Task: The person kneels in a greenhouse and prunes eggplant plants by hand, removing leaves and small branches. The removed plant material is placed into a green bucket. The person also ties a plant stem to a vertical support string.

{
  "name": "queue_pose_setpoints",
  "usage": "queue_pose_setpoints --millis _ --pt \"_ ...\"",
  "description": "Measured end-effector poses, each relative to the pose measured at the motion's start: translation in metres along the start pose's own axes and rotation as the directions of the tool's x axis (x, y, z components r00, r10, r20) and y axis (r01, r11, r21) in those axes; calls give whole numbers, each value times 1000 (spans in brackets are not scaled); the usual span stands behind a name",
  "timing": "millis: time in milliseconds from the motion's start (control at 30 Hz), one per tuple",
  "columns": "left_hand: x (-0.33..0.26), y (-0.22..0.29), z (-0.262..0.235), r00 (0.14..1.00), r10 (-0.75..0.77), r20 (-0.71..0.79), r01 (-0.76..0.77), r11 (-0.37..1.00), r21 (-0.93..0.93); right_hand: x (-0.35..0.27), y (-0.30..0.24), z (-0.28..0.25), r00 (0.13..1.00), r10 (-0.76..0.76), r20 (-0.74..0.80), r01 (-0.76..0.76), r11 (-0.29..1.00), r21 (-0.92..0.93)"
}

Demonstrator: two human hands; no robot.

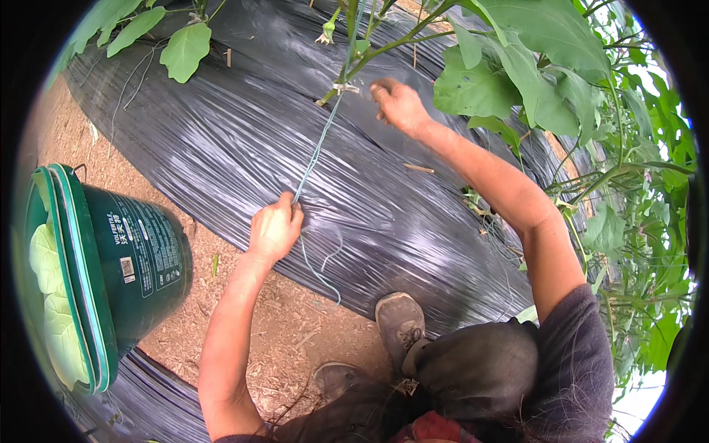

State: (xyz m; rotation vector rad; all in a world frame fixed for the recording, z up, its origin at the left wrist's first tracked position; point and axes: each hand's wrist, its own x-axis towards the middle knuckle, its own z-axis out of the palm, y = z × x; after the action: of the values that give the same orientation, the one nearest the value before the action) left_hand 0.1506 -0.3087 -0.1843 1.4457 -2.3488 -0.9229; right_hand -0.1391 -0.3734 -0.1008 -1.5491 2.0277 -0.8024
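Note:
Pale blue twine runs taut from the eggplant stem down to my left hand, which is closed on it. Below that hand a loose tail of twine curls over the black plastic film. A whitish tie wraps the stem where the twine meets it. Just to the right of the stem is my right hand, its fingers loosely bent and somewhat apart, with nothing visible in them. A small green fruit with its calyx hangs left of the stem.
A dark green bucket with large pale green leaves at its mouth lies at the left on brown soil. Black plastic film covers the bed. Broad eggplant leaves crowd the upper right. My shoe is by the film's edge.

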Motion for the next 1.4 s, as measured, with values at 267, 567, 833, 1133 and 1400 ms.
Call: queue_pose_setpoints --millis 267,567,833,1133,1400 --pt "6 -20 9 995 -95 -38 93 994 -55 31 -19 -49 951 5 -308 89 953 290" --pt "7 -22 9 995 -57 -83 56 998 -13 79 -55 -85 951 279 -133 -137 767 627" --pt "11 -17 15 997 -36 -70 38 999 27 103 -4 -90 971 -227 -81 238 859 453" --pt "9 -24 17 993 -4 -116 7 1000 24 114 -8 -80 943 333 -10 -261 755 601" --pt "9 -23 10 997 -40 -73 43 999 31 128 23 -52 947 237 -215 -70 810 582"
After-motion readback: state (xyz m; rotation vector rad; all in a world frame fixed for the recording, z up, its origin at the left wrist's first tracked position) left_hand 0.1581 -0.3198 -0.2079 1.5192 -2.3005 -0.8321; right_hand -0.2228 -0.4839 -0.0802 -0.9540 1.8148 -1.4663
